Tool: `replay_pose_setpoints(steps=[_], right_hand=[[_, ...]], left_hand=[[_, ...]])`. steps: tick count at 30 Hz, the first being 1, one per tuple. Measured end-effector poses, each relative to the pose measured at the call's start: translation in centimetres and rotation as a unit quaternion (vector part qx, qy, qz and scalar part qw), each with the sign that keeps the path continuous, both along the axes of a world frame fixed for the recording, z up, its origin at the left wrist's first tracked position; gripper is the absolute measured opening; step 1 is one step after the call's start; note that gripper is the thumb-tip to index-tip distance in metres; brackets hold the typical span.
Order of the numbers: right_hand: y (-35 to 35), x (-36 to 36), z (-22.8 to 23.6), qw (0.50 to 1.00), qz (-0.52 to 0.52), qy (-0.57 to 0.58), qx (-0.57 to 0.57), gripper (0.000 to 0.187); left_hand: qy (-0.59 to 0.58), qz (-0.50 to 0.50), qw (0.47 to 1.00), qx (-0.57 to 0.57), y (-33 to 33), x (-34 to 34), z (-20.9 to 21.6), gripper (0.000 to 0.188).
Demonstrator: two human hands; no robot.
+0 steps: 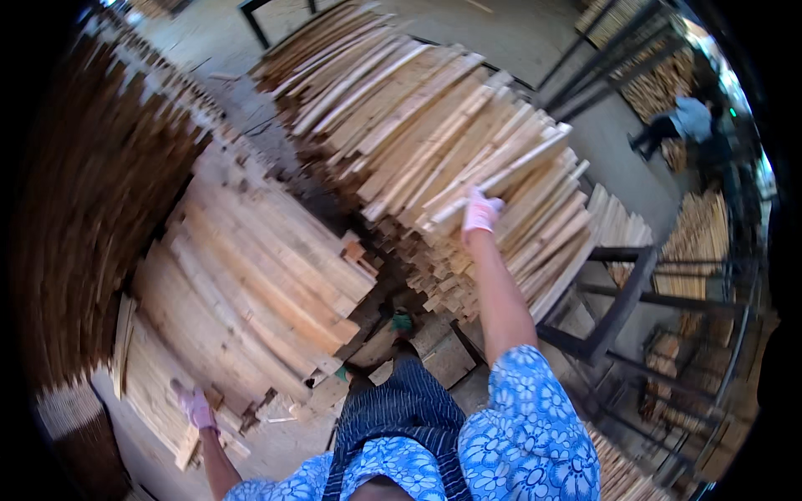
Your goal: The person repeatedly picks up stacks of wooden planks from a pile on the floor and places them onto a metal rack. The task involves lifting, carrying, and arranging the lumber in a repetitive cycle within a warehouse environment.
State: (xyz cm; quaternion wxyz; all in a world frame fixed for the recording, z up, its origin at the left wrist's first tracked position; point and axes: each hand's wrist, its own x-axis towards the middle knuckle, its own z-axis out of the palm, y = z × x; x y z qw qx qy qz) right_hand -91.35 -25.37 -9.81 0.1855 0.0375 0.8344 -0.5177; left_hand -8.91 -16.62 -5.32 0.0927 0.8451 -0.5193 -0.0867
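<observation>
My right hand (482, 212), in a pink-and-white glove, is closed around a pale wooden strip (526, 159) on top of a large stack of loose strips (418, 125). That strip lies slantwise across the pile, its near end just left of my fingers. Far to the left, my left hand (196, 409) wears a similar pink glove. Its fingers look spread over the near end of a lower layer of boards (154, 380), with nothing visible in them. Between my hands lies a neat layer of wide, flat boards (242, 275).
A tall dark stack of timber (83, 217) rises at the left. A black metal frame (597, 326) stands right of the strip pile. My feet, in green footwear (402, 321), are in the gap between stacks. Another person (687, 121) is at the far right near more wood piles (693, 230).
</observation>
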Motion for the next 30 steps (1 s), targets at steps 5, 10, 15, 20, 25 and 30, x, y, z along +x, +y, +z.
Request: replay_pose_setpoints(steps=[5, 10, 15, 20, 25, 30], right_hand=[[8.3, 4.1, 5.2, 0.965, 0.229, 0.124, -0.022, 0.073], [9.6, 19.3, 13.6, 0.729, 0.597, 0.329, -0.06, 0.071], [8.0, 33.1, 9.3, 0.65, 0.7, 0.292, -0.029, 0.071], [7.5, 40.3, 8.8, 0.613, 0.709, 0.308, 0.163, 0.073], [8.6, 44.1, 10.7, 0.644, 0.705, 0.27, 0.126, 0.072], [7.9, 48.3, 9.1, 0.602, 0.674, 0.363, 0.23, 0.077]], left_hand=[[-0.001, 0.046, 0.998, 0.031, 0.1, -3.3, 2.2, 0.076], [-0.076, 0.09, 0.991, 0.058, -0.5, -4.0, 1.9, 0.08], [-0.011, 0.126, 0.991, 0.037, 0.2, -5.0, 3.0, 0.08], [0.079, 0.092, 0.989, -0.082, 2.5, -1.6, 4.3, 0.08], [0.029, 0.112, 0.993, -0.037, 1.2, 5.7, 7.2, 0.074], [-0.017, 0.1, 0.995, 0.026, 1.5, 10.4, 1.9, 0.082]])
